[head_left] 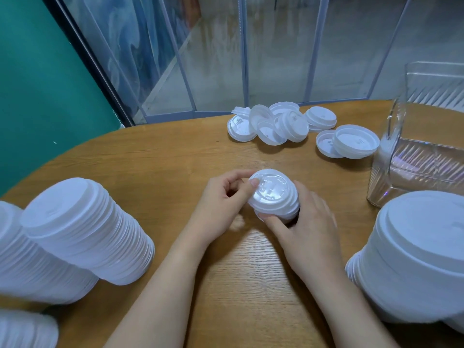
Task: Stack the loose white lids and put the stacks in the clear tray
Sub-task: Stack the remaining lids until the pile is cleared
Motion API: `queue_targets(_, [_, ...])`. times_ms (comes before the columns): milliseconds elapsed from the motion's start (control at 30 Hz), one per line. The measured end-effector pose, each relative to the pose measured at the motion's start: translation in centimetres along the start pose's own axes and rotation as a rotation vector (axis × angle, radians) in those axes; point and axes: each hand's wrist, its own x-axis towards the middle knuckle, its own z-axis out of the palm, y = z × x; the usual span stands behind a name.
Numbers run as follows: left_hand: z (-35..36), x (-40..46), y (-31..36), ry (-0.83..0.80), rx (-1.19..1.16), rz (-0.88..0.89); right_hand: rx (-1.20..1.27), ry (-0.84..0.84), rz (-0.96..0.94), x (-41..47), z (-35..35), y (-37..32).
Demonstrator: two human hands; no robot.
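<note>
A short stack of white lids (273, 194) stands at the middle of the wooden table (160, 156). My left hand (221, 204) pinches the top lid's rim with thumb and fingers. From the right, my right hand (306, 227) curls round the stack's lower part, its thumb at the base. Several loose white lids (271, 125) lie in a heap farther back, and more loose lids (351, 141) sit beside the clear tray (421, 156) at the right edge.
Tall stacks of lids (85, 229) lean at the near left, with another stack (27, 330) at the bottom left corner. A big stack (416, 254) stands at the near right. Clear panels and a green wall (37, 84) lie behind the table.
</note>
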Motion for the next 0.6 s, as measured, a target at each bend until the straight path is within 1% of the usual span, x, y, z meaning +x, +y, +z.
queue_targets(133, [0.24, -0.14, -0.1, -0.042, 0.069, 0.01, 0.009, -0.005, -0.007, -0.01, 0.02, 0.06])
queue_targets(333, [0.27, 0.03, -0.44, -0.028, 0.057, 0.023, 0.004, 0.003, -0.01, 0.18, 0.12, 0.13])
queue_targets(433, [0.17, 0.09, -0.76, -0.029, 0.078, 0.013, -0.038, -0.008, -0.021, 0.09, 0.2, 0.19])
queue_targets(600, [0.22, 0.11, -0.65, -0.039, 0.104, 0.006, 0.001, 0.001, -0.021, 0.09, 0.18, 0.04])
